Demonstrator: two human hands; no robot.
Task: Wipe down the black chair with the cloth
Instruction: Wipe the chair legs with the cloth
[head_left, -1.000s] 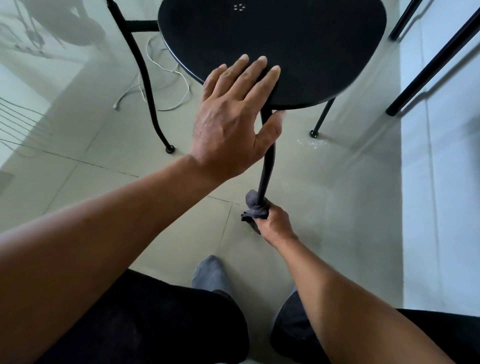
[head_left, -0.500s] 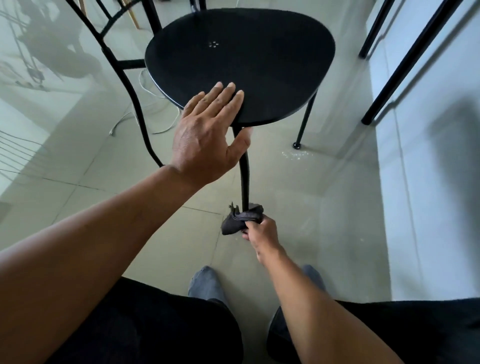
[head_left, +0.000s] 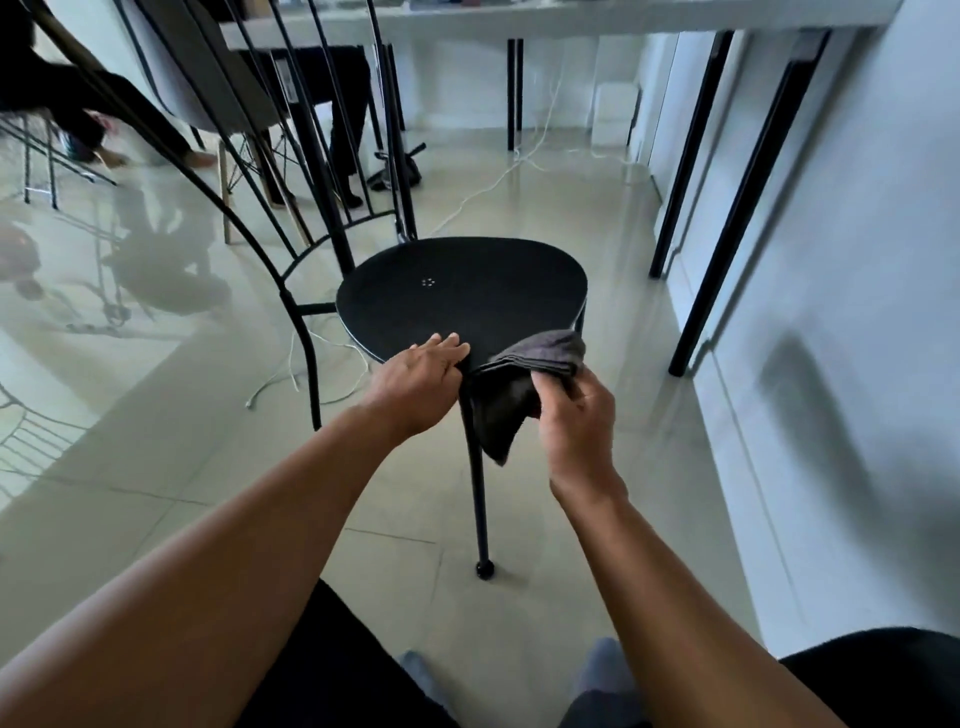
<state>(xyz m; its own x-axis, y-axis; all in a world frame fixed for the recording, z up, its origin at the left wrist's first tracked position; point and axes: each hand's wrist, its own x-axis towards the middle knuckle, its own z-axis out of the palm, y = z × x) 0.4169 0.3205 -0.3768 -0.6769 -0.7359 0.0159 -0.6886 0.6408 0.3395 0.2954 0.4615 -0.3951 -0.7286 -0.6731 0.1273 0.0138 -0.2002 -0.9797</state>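
Note:
The black chair (head_left: 462, 291) stands in front of me, its round seat facing me and its barred metal back on the far left. My left hand (head_left: 421, 382) rests flat on the near edge of the seat, fingers apart. My right hand (head_left: 574, 415) grips a dark grey cloth (head_left: 519, 384) at the seat's near right edge. The cloth drapes over the rim and hangs beside the top of the front leg (head_left: 478, 493).
A white wall (head_left: 831, 312) runs close on the right, with black table legs (head_left: 737, 208) along it. White cables (head_left: 311, 374) lie on the tiled floor under the chair. Another chair and seated people's legs (head_left: 93, 119) are at far left. My knees and socked feet are below.
My right hand lifted the cloth from the bottom of the front leg up to the seat's edge. The view tilted up and back; my left hand stayed on the seat.

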